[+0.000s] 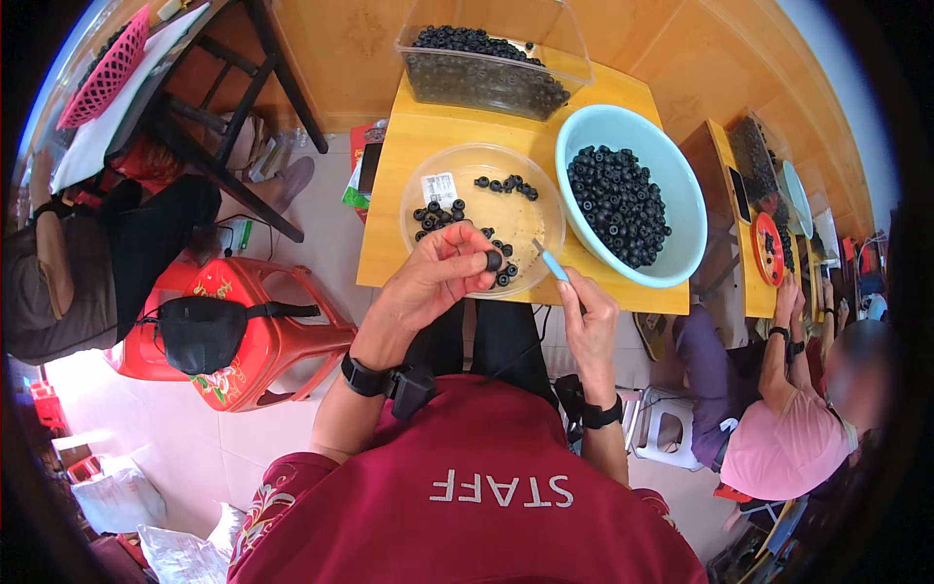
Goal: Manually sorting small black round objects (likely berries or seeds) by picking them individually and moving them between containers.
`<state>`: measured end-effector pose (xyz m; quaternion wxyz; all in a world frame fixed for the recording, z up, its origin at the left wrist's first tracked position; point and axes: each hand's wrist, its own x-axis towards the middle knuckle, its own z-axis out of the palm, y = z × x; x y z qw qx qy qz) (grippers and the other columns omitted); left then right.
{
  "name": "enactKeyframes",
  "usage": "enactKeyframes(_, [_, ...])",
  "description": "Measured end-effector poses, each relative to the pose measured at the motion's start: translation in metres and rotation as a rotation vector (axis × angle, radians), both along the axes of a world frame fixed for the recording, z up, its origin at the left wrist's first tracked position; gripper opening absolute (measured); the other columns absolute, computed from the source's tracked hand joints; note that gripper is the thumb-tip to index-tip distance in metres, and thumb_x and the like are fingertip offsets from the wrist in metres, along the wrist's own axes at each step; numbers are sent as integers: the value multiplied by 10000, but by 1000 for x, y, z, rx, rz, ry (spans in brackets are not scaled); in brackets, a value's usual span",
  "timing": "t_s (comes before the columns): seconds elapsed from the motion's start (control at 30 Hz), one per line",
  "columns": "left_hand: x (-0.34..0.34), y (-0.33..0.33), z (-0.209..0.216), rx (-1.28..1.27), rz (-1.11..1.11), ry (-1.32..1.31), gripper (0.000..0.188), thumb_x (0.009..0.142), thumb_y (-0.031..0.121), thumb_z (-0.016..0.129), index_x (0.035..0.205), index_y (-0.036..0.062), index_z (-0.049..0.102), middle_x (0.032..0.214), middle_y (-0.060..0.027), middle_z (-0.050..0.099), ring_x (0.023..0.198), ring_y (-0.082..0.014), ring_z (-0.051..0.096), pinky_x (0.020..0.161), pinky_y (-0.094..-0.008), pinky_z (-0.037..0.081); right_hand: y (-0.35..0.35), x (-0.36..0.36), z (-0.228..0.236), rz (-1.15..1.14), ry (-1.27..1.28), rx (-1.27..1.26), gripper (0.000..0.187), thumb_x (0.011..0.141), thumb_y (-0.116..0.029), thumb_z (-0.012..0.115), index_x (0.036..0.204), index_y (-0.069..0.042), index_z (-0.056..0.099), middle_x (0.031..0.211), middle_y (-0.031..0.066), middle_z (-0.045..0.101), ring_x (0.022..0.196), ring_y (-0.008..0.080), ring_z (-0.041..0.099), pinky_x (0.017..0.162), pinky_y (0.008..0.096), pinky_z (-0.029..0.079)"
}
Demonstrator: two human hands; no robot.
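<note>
Between the thumb and fingers of my left hand (pixel 438 274) is a small black round part (pixel 493 261), held over the near side of a shallow clear round tray (pixel 443 161). My right hand (pixel 590 321) grips a small knife (pixel 554 266) by its light blue handle. Its short blade points toward the part, with a gap between them. Several loose black parts (pixel 507 185) lie in the tray in small groups, some partly hidden by my left hand. To the right, a light blue basin (pixel 687 248) holds a heap of similar black parts (pixel 619 206).
A clear rectangular bin (pixel 486 83) of black parts stands at the table's back (pixel 389 243). On my left is a red plastic stool (pixel 282 355) with a black bag (pixel 202 334). To the right, a person in pink (pixel 788 438) works at another table beside an orange-red plate (pixel 768 250).
</note>
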<state>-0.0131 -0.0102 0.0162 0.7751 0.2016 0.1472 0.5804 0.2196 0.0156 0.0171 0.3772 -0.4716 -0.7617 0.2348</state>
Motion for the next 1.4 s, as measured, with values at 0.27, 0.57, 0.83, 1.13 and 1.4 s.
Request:
enactKeyframes(0.27, [7,2,3,-103,21,23,186,834,9,650,1005,57,596,946,-82,649,801,-132,632,739,-242,532,-7,4,-9,-25,2,-22,150,865,-99,618,981,-17,666,625,112,551,528,237,544,501,344,414])
enactKeyframes(0.57, [24,38,0,-145,138,307,170,790,-32,652,871,76,548,792,-8,584,668,-81,534,606,-200,445,-26,27,-17,-110,19,-137,186,865,-86,613,1013,18,654,687,136,590,593,225,562,553,329,424])
enactKeyframes(0.83, [100,104,58,4,96,536,270,826,81,670,1074,45,568,969,-40,572,769,-104,588,653,-211,453,-34,54,-27,-192,84,-65,185,867,-86,615,1030,-7,656,648,123,545,534,203,512,500,325,401])
enactKeyframes(1.13, [30,130,-20,143,410,1346,226,768,67,689,972,-26,663,872,-79,679,727,-127,643,673,-256,510,-36,62,-28,-256,76,-131,204,879,-86,596,1035,38,640,813,147,647,715,189,610,657,305,466])
enactKeyframes(1.4, [-8,149,-58,275,454,1925,235,678,-42,620,903,-11,681,907,-225,656,897,-364,634,802,-406,504,-31,46,-29,-182,100,-73,191,874,-84,602,1030,16,648,719,129,588,614,189,543,567,308,420])
